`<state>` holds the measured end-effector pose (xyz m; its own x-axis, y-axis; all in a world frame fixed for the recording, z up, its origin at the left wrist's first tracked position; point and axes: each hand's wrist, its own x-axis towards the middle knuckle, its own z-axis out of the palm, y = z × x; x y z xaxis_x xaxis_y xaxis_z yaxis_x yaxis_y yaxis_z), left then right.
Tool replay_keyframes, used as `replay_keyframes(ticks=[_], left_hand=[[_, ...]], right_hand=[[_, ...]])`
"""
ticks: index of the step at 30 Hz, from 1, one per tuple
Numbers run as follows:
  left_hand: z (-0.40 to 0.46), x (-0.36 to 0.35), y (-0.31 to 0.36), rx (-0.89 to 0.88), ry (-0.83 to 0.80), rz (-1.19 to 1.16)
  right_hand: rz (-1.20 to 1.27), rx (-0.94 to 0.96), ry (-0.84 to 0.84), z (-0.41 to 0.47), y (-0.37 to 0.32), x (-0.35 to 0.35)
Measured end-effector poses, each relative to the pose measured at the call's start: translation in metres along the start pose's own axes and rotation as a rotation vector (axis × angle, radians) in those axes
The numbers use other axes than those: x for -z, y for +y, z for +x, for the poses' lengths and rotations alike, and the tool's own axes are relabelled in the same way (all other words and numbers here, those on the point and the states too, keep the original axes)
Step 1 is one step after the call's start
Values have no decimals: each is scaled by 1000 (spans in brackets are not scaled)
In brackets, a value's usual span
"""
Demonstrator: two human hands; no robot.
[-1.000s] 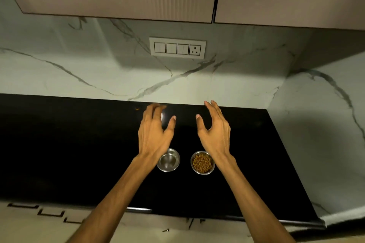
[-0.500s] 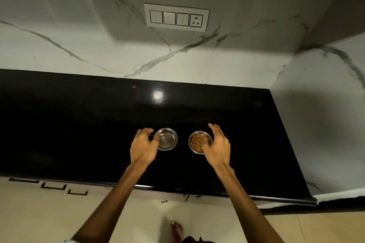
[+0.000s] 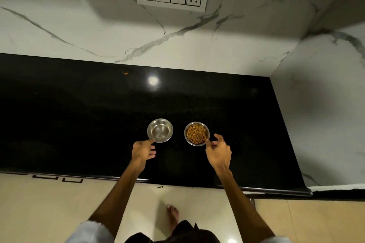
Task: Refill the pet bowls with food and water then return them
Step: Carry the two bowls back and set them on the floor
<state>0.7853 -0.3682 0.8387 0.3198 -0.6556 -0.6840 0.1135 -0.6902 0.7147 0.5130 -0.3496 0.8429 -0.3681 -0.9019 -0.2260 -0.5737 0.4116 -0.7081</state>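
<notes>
Head view: the left hand (image 3: 142, 151) and right hand (image 3: 218, 153) are pinching the near rims of the two bowls on the black bench (image 3: 79, 124). The right bowl (image 3: 197, 133) is holding kibble; whether the left bowl (image 3: 160, 130) is holding water, I cannot tell. Returning them is remaining. Bare bench is lying toward 9 o'clock, walls closing 12 and 3.

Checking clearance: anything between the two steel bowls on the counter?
Nothing. In the head view only bare black countertop separates the left bowl from the kibble bowl.
</notes>
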Motion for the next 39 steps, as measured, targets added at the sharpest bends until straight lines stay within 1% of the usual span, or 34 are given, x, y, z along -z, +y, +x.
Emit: replay_keyframes(ticks=[4, 8, 15, 21, 29, 39], left_hand=[[6, -10, -5, 32, -18, -52], [9, -21, -10, 41, -31, -123], [12, -29, -17, 7, 34, -212], [13, -33, -17, -48, 76, -261], [15, -35, -18, -117, 121, -238], [19, -37, -22, -139, 166, -196]], right_hand=[[118, -143, -70, 9, 12, -9], [248, -218, -125, 16, 15, -19], [402, -221, -124, 21, 16, -33], [452, -206, -131, 24, 16, -41], [581, -248, -138, 26, 15, -44], [604, -223, -126, 22, 24, -37]])
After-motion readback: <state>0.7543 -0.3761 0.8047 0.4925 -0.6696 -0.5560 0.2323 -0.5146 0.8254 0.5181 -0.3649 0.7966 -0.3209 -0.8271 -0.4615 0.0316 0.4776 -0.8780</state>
